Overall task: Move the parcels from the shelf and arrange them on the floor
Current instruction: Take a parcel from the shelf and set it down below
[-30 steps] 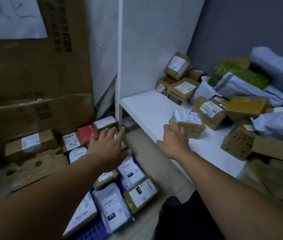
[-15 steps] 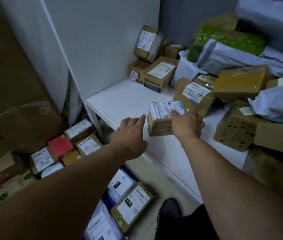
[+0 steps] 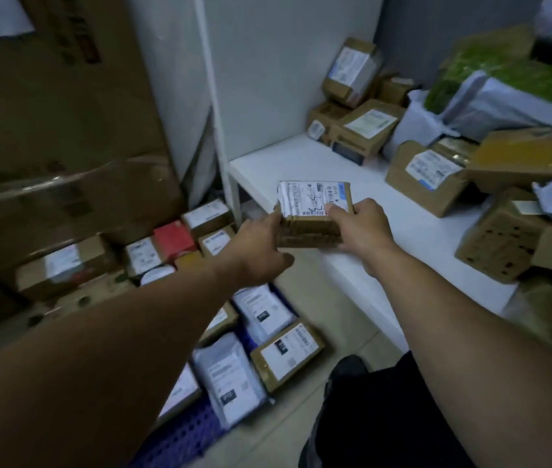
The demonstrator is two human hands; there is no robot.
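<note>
Both of your hands are clamped on one small cardboard parcel (image 3: 313, 214) at the centre of the frame: your left hand (image 3: 261, 246) presses its left end, and your right hand (image 3: 360, 228) grips the right end with the thumb over its white label. You hold it at the front edge of the white shelf (image 3: 301, 163); whether it touches the board cannot be told. More parcels crowd the shelf at the right and upper right: brown boxes (image 3: 426, 177), a yellow-topped box (image 3: 524, 155), grey mailing bags (image 3: 490, 106) and a green bag (image 3: 517, 74). At lower left, on the floor (image 3: 301, 423), labelled boxes (image 3: 288, 352), white bags (image 3: 230, 376) and a red box (image 3: 173, 238) lie side by side, some on a blue plastic grid (image 3: 180, 437). Large cartons (image 3: 48, 123) fill the upper left.
</note>
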